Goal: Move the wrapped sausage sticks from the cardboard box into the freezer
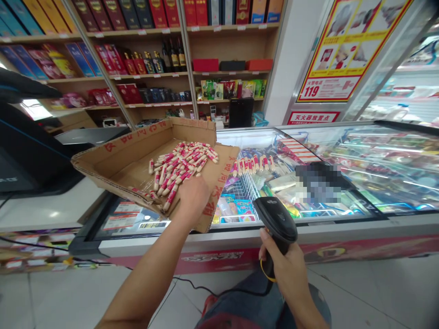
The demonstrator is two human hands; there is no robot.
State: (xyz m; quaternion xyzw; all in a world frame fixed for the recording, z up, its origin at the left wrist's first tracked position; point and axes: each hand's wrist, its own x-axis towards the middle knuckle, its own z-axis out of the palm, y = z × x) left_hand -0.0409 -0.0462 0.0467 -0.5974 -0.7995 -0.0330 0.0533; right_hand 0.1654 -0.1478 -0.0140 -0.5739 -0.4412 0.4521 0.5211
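- Right hand (286, 262) grasps the barcode scanner (277, 219) by its handle; likely light, rigid.
- Left hand (195, 194) at red-labelled sausages (178, 170), grip hidden; probably light, soft: pinch mid-length.

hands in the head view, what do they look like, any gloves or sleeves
The left hand and right hand are bare, with no gloves or rings visible. The forearms are uncovered too: no sleeves, watch, bracelet or markings show.

scanner (279, 221): 1 | cardboard tray (194, 130): 1 | wrapped sticks (183, 164): dozens | wall signs (355, 52): 2
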